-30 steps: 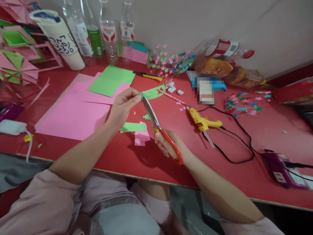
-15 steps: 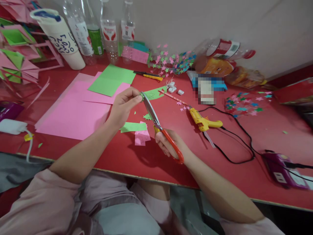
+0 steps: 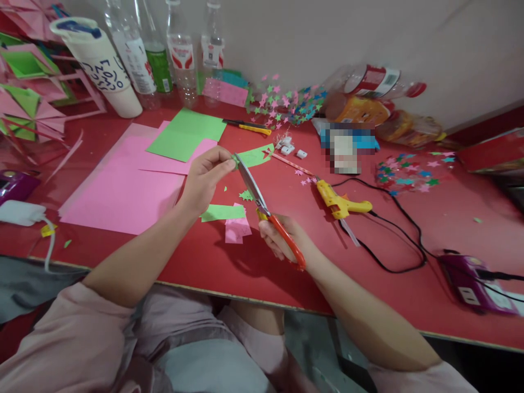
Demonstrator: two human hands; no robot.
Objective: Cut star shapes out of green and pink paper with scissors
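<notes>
Between thumb and fingers, my left hand (image 3: 207, 177) pinches a small piece of green paper (image 3: 236, 159). My right hand (image 3: 282, 237) is wrapped round the red handle of a pair of scissors (image 3: 254, 191), whose blade tips reach the green piece at my left fingertips. Below the blades lie green star cutouts (image 3: 245, 195). A green paper strip (image 3: 221, 212) overlaps some pink paper pieces (image 3: 237, 231) nearer to me. Beyond my left fingertips rests another green strip (image 3: 257, 156) with faint lines drawn on it.
Pink sheets (image 3: 123, 185) and a green sheet (image 3: 186, 135) lie left. A yellow glue gun (image 3: 341, 202), its black cord (image 3: 409, 221) and a purple power socket (image 3: 470, 284) are right. Bottles (image 3: 180, 54), a cutter (image 3: 249, 127) and paper stars (image 3: 286, 101) stand or lie along the back.
Both hands stay nearly in place. The scissors' handle has shifted very slightly up and left, with the blades still at the green piece.
</notes>
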